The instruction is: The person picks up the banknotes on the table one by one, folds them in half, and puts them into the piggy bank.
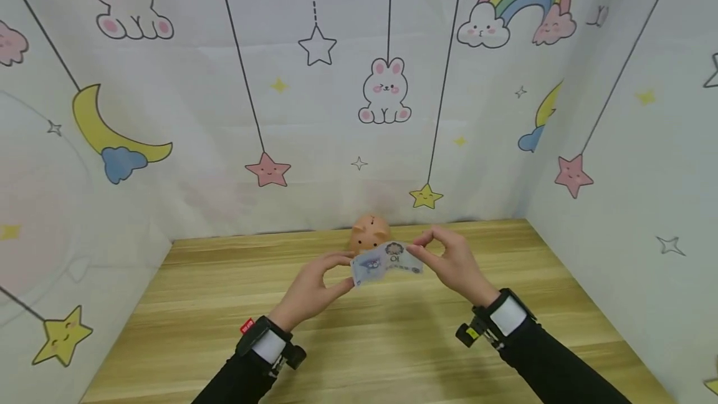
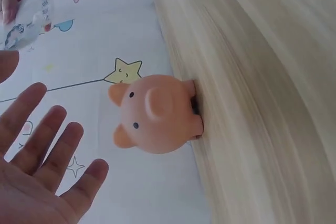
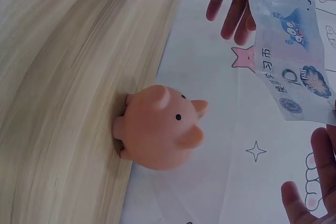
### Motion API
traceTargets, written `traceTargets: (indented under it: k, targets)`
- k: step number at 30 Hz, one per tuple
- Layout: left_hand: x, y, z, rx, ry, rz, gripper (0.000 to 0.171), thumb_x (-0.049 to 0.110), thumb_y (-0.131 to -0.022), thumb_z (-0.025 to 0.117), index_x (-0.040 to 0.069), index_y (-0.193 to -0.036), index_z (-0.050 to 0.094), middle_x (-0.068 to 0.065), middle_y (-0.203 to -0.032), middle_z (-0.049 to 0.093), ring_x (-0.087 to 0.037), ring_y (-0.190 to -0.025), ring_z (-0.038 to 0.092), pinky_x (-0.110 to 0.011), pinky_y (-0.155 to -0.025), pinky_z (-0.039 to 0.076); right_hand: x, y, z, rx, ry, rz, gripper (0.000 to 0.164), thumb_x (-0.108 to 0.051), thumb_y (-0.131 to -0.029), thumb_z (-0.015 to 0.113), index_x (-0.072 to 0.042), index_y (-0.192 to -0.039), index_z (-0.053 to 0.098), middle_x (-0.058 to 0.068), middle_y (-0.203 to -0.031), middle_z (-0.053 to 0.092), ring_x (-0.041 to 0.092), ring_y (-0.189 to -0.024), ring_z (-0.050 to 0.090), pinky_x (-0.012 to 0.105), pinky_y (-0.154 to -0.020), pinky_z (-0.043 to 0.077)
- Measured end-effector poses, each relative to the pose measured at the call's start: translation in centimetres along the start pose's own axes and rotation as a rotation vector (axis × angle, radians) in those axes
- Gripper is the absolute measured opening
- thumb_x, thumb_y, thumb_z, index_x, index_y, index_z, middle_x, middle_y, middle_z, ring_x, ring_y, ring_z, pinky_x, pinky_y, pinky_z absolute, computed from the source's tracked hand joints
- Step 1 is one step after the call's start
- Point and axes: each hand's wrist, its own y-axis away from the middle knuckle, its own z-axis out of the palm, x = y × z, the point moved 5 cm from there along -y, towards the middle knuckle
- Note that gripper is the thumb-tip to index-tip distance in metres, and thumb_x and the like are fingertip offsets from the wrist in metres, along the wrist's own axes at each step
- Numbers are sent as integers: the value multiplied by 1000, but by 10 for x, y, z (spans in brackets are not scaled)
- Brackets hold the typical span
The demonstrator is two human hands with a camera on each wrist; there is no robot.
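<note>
A blue-white play banknote [image 1: 373,265] printed with "10" is held up above the table in front of a piggy bank. My left hand [image 1: 311,285] holds its left end between thumb and index finger, the other fingers [image 2: 47,135] spread away. At the opposite end, my right hand [image 1: 451,260] pinches the note between thumb and index finger. The note sags in a slight wave. Behind it, the orange piggy bank [image 3: 157,129] stands upright on its legs, apart from both hands; the note partly covers it in the head view.
The wood-grain table [image 1: 224,304] meets a white cloth backdrop [image 1: 320,204] printed with stars, rabbits and a rainbow just behind the piggy bank. Another cloth wall [image 1: 645,204] borders the right side. Wrist cameras [image 1: 269,348] are strapped over black sleeves.
</note>
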Motion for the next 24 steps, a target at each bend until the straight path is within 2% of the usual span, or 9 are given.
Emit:
traceTargets:
  k: [6, 13, 20, 24]
  targets:
    - [1, 4, 2, 78, 88, 18, 25, 13, -99, 76, 16, -124, 78, -3, -139, 70, -30, -135, 61, -60, -110, 48, 7, -2, 6, 13, -61, 97, 9, -8, -97, 80, -10, -96, 71, 1, -98, 75, 16, -92, 68, 35, -86, 53]
    - [4, 5, 4, 254, 156, 55, 17, 14, -100, 76, 13, -116, 80, -2, -125, 76, -26, -120, 70, -55, -101, 55, 15, -3, 12, 32, -125, 148, 8, -9, -98, 79, -9, -96, 71, 3, -98, 74, 18, -93, 70, 30, -87, 54]
    - [11, 1, 10, 403, 84, 92, 11, 16, -93, 86, 15, -103, 82, 1, -112, 78, -19, -107, 73, -47, -93, 60, 22, -1, 18, 63, -175, 202, 10, -10, -98, 79, -8, -93, 70, 4, -96, 73, 18, -92, 70, 32, -90, 54]
    - [17, -2, 12, 481, 6, 136, 8, 13, -92, 87, 11, -95, 80, -3, -108, 78, -21, -103, 74, -47, -88, 61, 23, 0, 24, 70, -206, 213, 10, -11, -98, 79, -6, -94, 71, 6, -95, 74, 19, -93, 70, 45, -94, 56]
